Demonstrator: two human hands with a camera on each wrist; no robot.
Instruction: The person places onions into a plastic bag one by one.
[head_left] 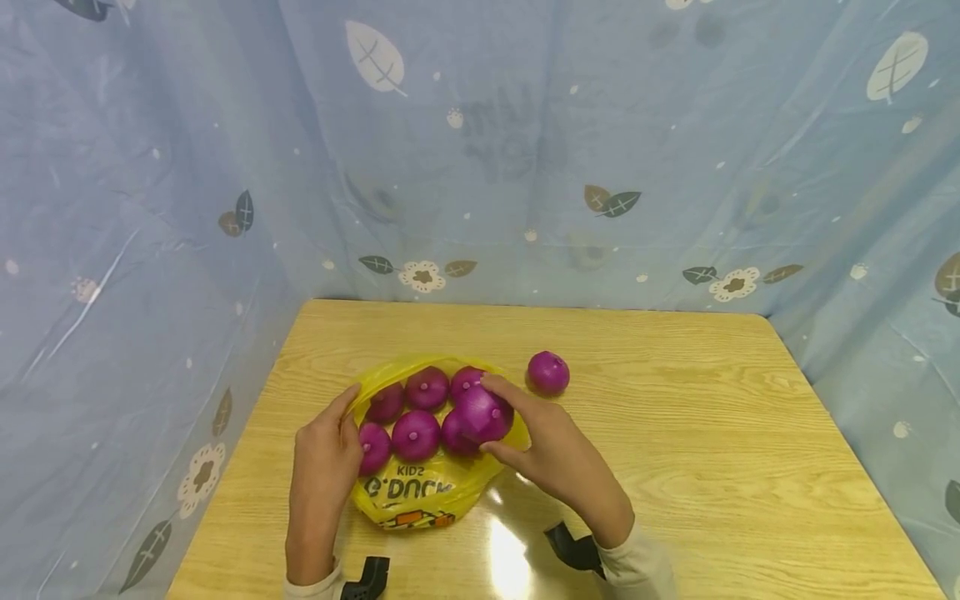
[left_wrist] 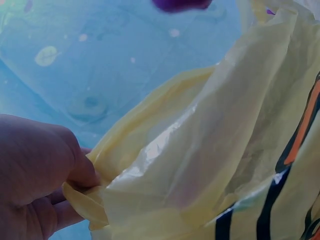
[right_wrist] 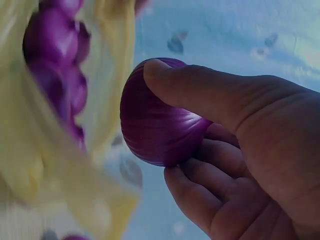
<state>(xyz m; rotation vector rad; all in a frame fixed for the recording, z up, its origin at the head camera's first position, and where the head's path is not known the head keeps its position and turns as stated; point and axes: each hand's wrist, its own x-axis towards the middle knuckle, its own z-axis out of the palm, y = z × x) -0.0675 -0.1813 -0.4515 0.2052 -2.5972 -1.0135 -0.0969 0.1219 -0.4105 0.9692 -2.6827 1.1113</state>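
A yellow plastic bag (head_left: 420,508) with printed lettering lies with its mouth spread, several purple onions (head_left: 417,435) inside it. My left hand (head_left: 322,467) pinches the bag's left rim; in the left wrist view its thumb and fingers (left_wrist: 82,170) grip the folded plastic. Over the right part of the bag's mouth, my right hand (head_left: 562,454) holds an onion (head_left: 483,414) between thumb and fingers. The right wrist view shows this onion (right_wrist: 160,112) with its ridged skin, beside the bag. One more onion (head_left: 548,372) sits on the table, beyond my right hand.
The wooden table (head_left: 712,433) reaches back to a pale blue curtain (head_left: 525,167) with leaf and flower prints, which also hangs along both sides. Black wrist mounts (head_left: 576,550) are strapped near both sleeves.
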